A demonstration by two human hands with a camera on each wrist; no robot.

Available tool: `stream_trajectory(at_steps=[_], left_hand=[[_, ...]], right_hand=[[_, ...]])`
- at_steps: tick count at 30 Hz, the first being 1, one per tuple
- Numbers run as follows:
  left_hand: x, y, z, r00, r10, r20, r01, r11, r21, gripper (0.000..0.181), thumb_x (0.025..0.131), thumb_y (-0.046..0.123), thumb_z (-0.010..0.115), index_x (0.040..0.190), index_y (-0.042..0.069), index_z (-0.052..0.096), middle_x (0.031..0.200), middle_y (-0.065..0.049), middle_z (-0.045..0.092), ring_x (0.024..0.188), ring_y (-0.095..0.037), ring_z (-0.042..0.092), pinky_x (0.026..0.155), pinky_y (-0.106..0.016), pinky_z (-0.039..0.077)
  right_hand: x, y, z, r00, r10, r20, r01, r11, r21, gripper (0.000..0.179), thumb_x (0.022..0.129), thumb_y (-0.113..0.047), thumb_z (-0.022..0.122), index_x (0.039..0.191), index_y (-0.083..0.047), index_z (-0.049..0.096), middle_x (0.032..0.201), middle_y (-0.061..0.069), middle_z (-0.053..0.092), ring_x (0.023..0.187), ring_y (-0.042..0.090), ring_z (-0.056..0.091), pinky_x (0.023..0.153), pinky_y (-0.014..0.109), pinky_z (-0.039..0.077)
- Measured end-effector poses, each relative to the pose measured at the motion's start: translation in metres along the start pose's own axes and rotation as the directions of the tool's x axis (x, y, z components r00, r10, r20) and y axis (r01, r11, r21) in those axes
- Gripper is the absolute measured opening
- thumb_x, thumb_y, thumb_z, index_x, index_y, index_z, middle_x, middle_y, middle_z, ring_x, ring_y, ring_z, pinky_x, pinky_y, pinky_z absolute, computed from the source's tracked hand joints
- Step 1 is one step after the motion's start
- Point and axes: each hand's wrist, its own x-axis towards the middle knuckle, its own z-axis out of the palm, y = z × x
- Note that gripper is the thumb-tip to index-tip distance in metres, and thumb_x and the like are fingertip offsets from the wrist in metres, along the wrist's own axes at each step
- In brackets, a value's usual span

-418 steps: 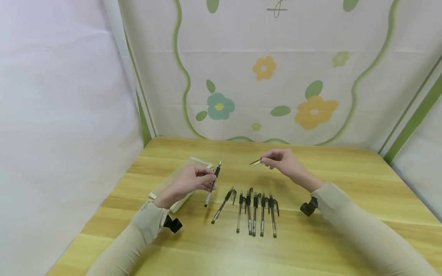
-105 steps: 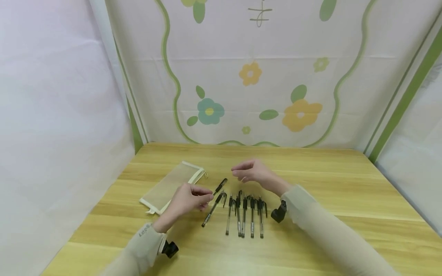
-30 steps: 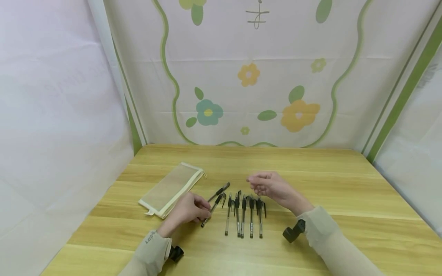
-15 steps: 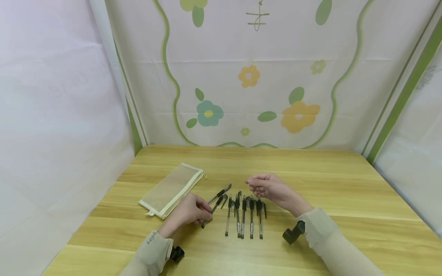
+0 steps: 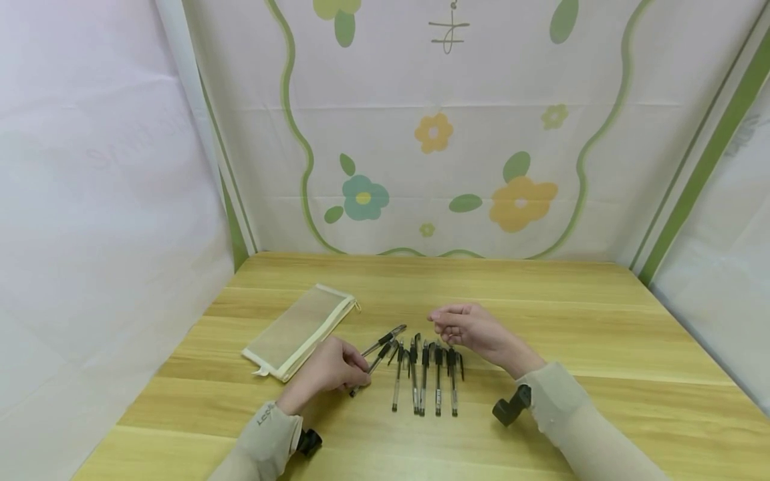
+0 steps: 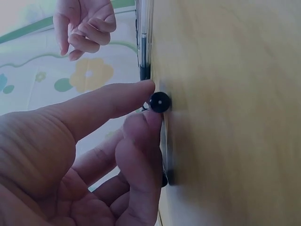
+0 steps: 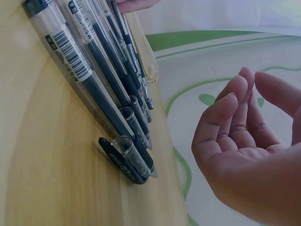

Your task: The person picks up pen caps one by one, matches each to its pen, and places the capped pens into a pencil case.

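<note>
In the head view my left hand (image 5: pixel 333 366) pinches a slanted gel pen (image 5: pixel 377 359) near its rear end, thumb and fingers on the barrel. The left wrist view shows that pen's black end plug (image 6: pixel 160 102) at the fingertips, just above the table. Beyond it lies another slanted gel pen (image 5: pixel 385 339) with a black grip, partly behind the hand. My right hand (image 5: pixel 478 332) hovers behind the row, fingers loosely bent and holding nothing. Several uncapped clear gel pens (image 5: pixel 438 384) lie side by side, tips away from me, with clear caps with black clips (image 7: pixel 123 162) by their tips.
A cream mesh zip pouch (image 5: pixel 297 327) lies flat to the left, behind my left hand. The wooden table (image 5: pixel 511 441) ends at a floral cloth backdrop (image 5: pixel 469 153), with white cloth walls on both sides.
The pen held up by my left hand earliest now lies slanted on the table. My right hand no longer holds a cap. Lately the two slanted pens have shifted slightly right, towards the row.
</note>
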Motion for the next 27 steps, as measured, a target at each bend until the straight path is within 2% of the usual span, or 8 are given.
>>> stream_trajectory(at_steps=[7, 15, 21, 27], left_hand=[[0.001, -0.001, 0.000, 0.999, 0.007, -0.034, -0.005, 0.999, 0.046, 0.008, 0.077, 0.007, 0.082, 0.082, 0.005, 0.076, 0.069, 0.001, 0.067, 0.057, -0.015, 0.061, 0.050, -0.030, 0.053], [0.002, -0.003, -0.002, 0.999, -0.008, -0.040, 0.009, 1.000, 0.027, 0.007, 0.079, 0.009, 0.081, 0.084, 0.006, 0.077, 0.070, 0.000, 0.069, 0.057, -0.014, 0.061, 0.052, -0.030, 0.053], [0.000, -0.003, -0.006, 1.000, -0.014, -0.027, 0.013, 1.000, -0.015, 0.007, 0.081, 0.008, 0.079, 0.087, 0.005, 0.077, 0.073, -0.002, 0.070, 0.059, -0.013, 0.062, 0.054, -0.031, 0.054], [-0.002, -0.003, -0.013, 1.000, -0.028, -0.012, 0.027, 0.992, -0.127, 0.014, 0.083, 0.007, 0.076, 0.094, -0.001, 0.076, 0.080, -0.010, 0.072, 0.065, -0.017, 0.065, 0.059, -0.034, 0.057]], right_hand=[[0.000, 0.002, -0.001, 1.000, 0.004, -0.007, -0.004, 1.000, 0.001, 0.023, 0.094, -0.015, 0.067, 0.110, 0.001, 0.069, 0.092, 0.012, 0.066, 0.075, 0.016, 0.057, 0.071, 0.026, 0.051], [-0.001, 0.003, -0.002, 1.000, 0.003, -0.012, -0.003, 1.000, 0.002, 0.023, 0.093, -0.014, 0.067, 0.111, 0.002, 0.069, 0.092, 0.013, 0.066, 0.075, 0.016, 0.057, 0.071, 0.025, 0.051], [-0.002, 0.004, -0.002, 1.000, -0.002, 0.001, 0.002, 1.000, -0.001, 0.021, 0.094, -0.012, 0.066, 0.110, 0.001, 0.069, 0.093, 0.013, 0.066, 0.077, 0.016, 0.058, 0.073, 0.026, 0.051], [-0.002, 0.005, 0.000, 1.000, -0.003, -0.014, 0.003, 0.999, -0.032, 0.023, 0.094, -0.013, 0.067, 0.110, 0.003, 0.068, 0.093, 0.013, 0.066, 0.077, 0.017, 0.058, 0.075, 0.029, 0.052]])
